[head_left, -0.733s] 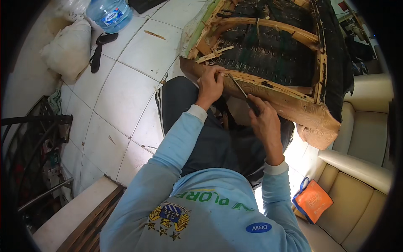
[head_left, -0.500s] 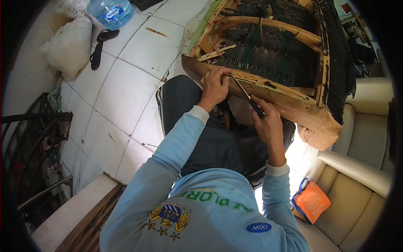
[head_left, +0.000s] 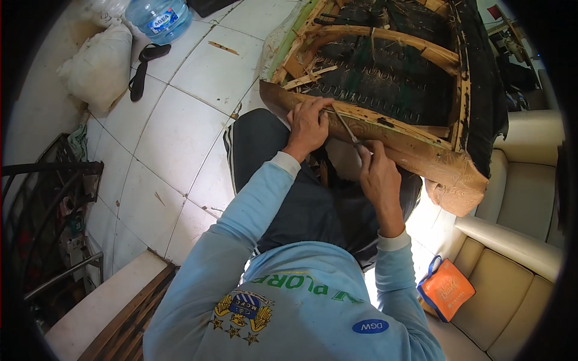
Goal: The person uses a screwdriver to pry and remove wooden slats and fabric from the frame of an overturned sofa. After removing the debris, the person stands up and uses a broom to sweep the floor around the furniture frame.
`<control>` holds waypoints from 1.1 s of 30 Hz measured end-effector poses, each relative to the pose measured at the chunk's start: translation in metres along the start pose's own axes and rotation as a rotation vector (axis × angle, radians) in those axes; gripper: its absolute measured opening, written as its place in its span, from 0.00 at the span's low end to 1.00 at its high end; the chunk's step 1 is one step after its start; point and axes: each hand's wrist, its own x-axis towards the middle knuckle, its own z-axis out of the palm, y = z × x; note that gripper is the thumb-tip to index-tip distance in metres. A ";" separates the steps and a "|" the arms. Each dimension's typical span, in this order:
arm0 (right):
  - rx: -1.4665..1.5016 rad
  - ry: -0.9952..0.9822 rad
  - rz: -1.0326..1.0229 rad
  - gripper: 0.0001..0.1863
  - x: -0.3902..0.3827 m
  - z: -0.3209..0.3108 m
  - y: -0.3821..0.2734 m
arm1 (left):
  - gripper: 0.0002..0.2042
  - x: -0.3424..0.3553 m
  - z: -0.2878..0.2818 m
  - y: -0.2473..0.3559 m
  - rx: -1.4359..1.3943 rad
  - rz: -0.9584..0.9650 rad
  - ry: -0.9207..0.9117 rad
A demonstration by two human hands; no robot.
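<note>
The wooden frame (head_left: 409,42) of a stripped sofa or chair leans across my knees, its near rail (head_left: 373,119) edged by a brown patterned cover (head_left: 415,151). My left hand (head_left: 308,127) grips the top edge of that cover at the rail, fingers curled over it. In my right hand (head_left: 382,174) is a screwdriver (head_left: 348,127) with a thin metal shaft and dark handle. It slants up to the left, its tip against the rail edge beside my left fingertips. Whatever lies under those fingertips is hidden.
Wavy springs (head_left: 367,99) and dark cloth fill the frame, with splintered wood around. A cream sofa (head_left: 512,240) stands at right with an orange bag (head_left: 447,290). Sandals (head_left: 138,84), a white sack (head_left: 99,66) and a water bottle (head_left: 158,21) are at upper left.
My right hand has shifted slightly up and left, its grip turned on the screwdriver handle. The left hand stays nearly in place at the cover's edge.
</note>
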 end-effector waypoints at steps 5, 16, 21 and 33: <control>-0.114 0.148 -0.210 0.11 0.001 0.004 0.007 | 0.23 0.001 0.004 -0.001 -0.065 -0.053 0.010; -0.156 0.187 -0.274 0.15 0.018 -0.004 0.020 | 0.23 -0.001 0.007 -0.002 -0.024 -0.016 0.006; -0.056 0.050 -0.199 0.20 0.026 -0.012 0.020 | 0.25 -0.001 0.008 -0.003 0.019 -0.021 -0.008; 1.063 -0.317 0.302 0.20 -0.004 0.067 0.029 | 0.19 0.004 0.004 -0.001 -0.093 -0.015 0.253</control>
